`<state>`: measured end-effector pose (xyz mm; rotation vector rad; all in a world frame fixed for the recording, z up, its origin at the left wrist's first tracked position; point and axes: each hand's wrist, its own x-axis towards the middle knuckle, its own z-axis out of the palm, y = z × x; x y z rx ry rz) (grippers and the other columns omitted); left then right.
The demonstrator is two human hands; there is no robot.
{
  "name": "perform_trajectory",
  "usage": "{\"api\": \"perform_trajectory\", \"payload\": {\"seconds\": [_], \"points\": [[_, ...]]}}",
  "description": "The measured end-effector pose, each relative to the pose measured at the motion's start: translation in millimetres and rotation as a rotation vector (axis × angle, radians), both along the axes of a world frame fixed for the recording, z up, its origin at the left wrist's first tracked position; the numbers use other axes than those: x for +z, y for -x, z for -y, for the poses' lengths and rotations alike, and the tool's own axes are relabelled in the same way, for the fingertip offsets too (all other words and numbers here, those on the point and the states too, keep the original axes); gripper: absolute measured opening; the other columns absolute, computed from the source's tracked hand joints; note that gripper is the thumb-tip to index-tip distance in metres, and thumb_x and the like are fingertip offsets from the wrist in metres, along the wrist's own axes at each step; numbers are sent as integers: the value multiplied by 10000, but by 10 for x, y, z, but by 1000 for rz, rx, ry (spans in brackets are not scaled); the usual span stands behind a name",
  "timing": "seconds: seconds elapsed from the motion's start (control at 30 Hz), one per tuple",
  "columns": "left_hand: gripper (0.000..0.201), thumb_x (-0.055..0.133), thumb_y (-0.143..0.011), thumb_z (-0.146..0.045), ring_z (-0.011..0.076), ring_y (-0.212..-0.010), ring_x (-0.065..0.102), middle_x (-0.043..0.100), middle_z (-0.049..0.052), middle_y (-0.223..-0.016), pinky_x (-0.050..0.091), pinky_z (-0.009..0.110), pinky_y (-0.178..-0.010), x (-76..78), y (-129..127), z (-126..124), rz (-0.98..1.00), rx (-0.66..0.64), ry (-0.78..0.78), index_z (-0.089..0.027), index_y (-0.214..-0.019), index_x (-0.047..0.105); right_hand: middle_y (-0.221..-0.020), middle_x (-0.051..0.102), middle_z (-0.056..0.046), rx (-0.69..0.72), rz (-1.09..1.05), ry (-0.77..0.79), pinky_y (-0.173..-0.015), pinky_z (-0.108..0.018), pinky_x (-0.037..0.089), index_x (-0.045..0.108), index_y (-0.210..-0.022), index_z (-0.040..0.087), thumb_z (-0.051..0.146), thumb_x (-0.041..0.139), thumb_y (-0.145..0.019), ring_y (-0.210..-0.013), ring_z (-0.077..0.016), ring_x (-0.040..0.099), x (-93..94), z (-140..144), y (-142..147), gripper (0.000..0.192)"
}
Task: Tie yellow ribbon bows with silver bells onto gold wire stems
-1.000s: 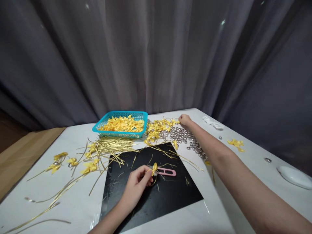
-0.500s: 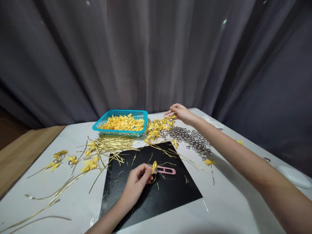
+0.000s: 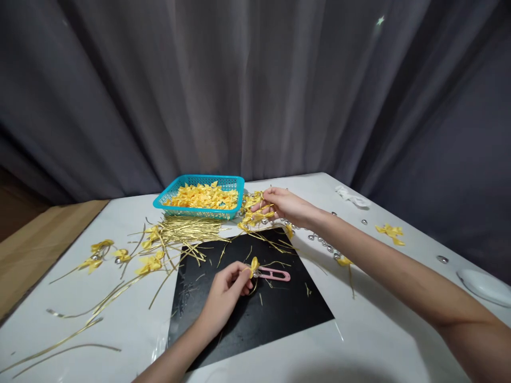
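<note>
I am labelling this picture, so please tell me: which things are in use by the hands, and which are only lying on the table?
In use:
left hand pinching a yellow bow
right hand on the pile of bows

Lying about:
pink snips
blue basket
gold strips
silver beads
white dish

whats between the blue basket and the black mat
In the head view, a heap of gold wire ties lies between the blue basket and the black mat, some strands spilling onto the mat's far edge.

A: What did the white table [image 3: 120,330] carry?

B: A black mat [image 3: 255,314] lay near the middle. A blue basket [image 3: 199,198] sat far, gold wire strips [image 3: 187,231] beside it, yellow bows [image 3: 120,258] left, silver beads [image 3: 327,246] right.
</note>
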<state>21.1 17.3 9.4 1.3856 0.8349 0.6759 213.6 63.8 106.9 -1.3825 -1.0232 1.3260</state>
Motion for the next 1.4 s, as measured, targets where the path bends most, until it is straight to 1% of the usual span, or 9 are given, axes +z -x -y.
{"api": "perform_trajectory", "payload": {"seconds": [0.17,0.33,0.43,0.53,0.67,0.93,1.1,1.23,1.4], "points": [[389,582,-722,-538,107,-542,476,535,-11,-577,389,220,-546,-20,-4,-7,3,0,-2,-157,-655,545,-757,664,-74,48,-49,17,-440,-159,454,342,-754,186,150,342,-945,-550,-104,608,50,76,51,195],[368,577,-735,-516,104,-537,470,539,-14,-580,384,220,-548,-38,-11,-12,12,1,-11,-158,-659,541,-781,658,-124,144,-168,114,-497,-188,513,398,-717,157,138,280,-952,-594,-122,638,44,95,58,263],[358,576,-740,-503,101,-537,462,529,-17,-578,376,217,-546,-35,-10,-11,16,-3,-8,-156,-659,536,-774,650,-131,176,-201,175,-485,-173,516,459,-701,126,125,267,-950,-582,-115,633,52,99,64,315],[350,576,-745,-490,98,-538,454,520,-20,-576,364,214,-540,-29,-6,-6,22,-6,-6,-152,-662,538,-744,641,-135,176,-209,196,-449,-149,504,470,-646,115,124,276,-948,-580,-114,632,69,108,77,359],[347,571,-750,-484,99,-543,452,518,-16,-576,357,215,-538,-25,-9,-5,25,-8,-12,-148,-667,544,-722,634,-137,148,-219,203,-471,-162,528,455,-634,116,117,276,-947,-599,-127,644,76,126,92,360],[346,565,-751,-480,99,-547,452,515,-17,-580,358,213,-544,-17,-7,-9,14,-9,-2,-147,-661,535,-698,617,-121,110,-268,250,-512,-178,554,434,-787,105,91,239,-955,-666,-149,665,44,117,88,258],[331,556,-764,-462,98,-551,452,518,-16,-587,357,212,-547,-34,-4,-11,12,-14,-8,-145,-671,536,-806,622,-168,124,-315,301,-514,-162,558,430,-994,23,92,197,-964,-658,-143,668,17,95,85,244],[322,558,-766,-453,98,-551,455,516,-18,-586,356,211,-543,-43,-10,-18,19,-11,-4,-148,-666,533,-899,612,-191,133,-347,347,-534,-129,554,355,-1122,-12,66,165,-962,-687,-125,672,0,103,93,260],[319,555,-772,-447,97,-547,457,521,-17,-586,355,211,-542,-58,-8,-19,18,-14,-8,-149,-662,529,-837,615,-154,133,-315,357,-494,-113,535,389,-1052,11,67,181,-963,-644,-112,664,-33,112,115,233]]}}
